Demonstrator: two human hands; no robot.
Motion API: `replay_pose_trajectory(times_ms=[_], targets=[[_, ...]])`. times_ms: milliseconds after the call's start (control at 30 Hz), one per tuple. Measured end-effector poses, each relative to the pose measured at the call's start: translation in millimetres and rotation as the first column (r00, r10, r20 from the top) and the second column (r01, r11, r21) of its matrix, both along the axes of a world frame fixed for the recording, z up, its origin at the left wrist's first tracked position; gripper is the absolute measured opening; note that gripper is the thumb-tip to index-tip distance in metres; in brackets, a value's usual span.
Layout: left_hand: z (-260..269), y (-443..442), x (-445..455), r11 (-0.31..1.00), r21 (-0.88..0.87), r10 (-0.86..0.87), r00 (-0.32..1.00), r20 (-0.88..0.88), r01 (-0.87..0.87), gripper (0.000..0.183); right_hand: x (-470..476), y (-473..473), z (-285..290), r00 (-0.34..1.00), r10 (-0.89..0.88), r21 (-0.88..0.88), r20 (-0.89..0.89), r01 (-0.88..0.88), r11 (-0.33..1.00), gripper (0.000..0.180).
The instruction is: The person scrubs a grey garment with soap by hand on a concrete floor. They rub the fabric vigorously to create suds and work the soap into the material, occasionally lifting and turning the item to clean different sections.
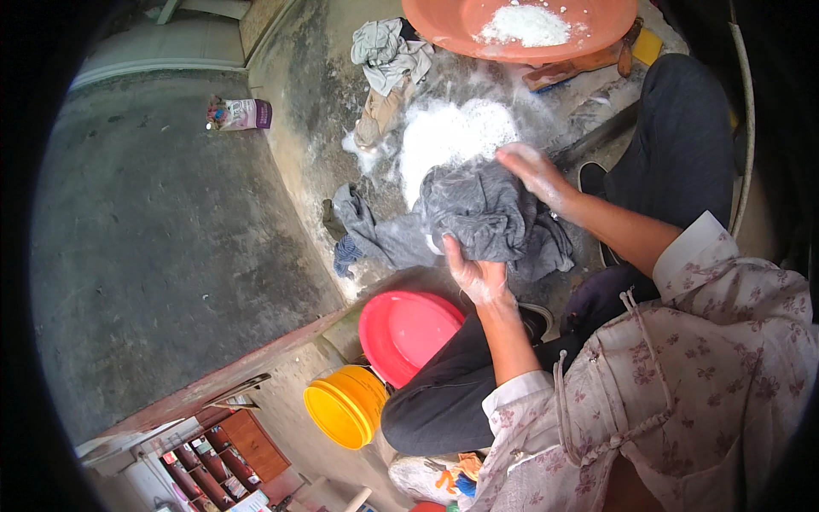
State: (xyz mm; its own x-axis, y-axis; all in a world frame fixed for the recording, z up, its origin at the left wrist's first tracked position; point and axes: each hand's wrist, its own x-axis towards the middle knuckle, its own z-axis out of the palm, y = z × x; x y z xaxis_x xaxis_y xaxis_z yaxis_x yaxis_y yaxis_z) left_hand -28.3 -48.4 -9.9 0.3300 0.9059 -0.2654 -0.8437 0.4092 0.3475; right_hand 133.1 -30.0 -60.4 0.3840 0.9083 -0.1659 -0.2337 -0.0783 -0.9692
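Note:
A bunched wet grey cloth lies on the concrete slab, beside a thick patch of white suds. My left hand holds its near edge, thumb at the side and the other fingers partly hidden under the folds. At the far right edge of the bundle, my right hand is extended and wet with foam; whether it touches the cloth is unclear. A grey sleeve-like length trails left beside a blue striped cloth. Beyond the suds lie a beige cloth and a light grey cloth.
An orange basin holding white powder stands at the top, near a wooden board and a yellow block. A pink basin and yellow bucket stand below the slab. A detergent bag lies left.

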Motion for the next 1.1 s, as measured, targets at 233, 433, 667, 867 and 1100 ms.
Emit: replay_pose_trajectory(times_ms=[233,433,667,867,1100], targets=[[-9,-1,6,0.992,-0.091,-0.101,0.986,-0.132,0.09,0.053,6,-7,4,0.928,0.351,-0.165,-0.123,-0.368,0.915,0.023],[-5,-11,21,0.964,-0.121,-0.265,0.82,-0.508,0.237,0.052,2,-3,11,0.926,0.076,0.017,-0.369,-0.075,0.997,0.026],[-8,-9,28,0.986,-0.119,-0.164,0.836,-0.523,0.119,0.037,13,2,4,0.992,-0.087,-0.002,-0.094,0.087,0.996,0.028],[-7,-10,7,0.974,-0.099,-0.189,0.974,0.127,0.202,0.059,18,9,11,0.969,-0.161,-0.042,0.187,0.172,0.984,0.032],[3,-19,19,0.974,-0.108,-0.188,0.975,0.117,0.201,0.052,18,6,-17,0.926,0.066,-0.143,0.372,-0.013,0.99,0.036]])
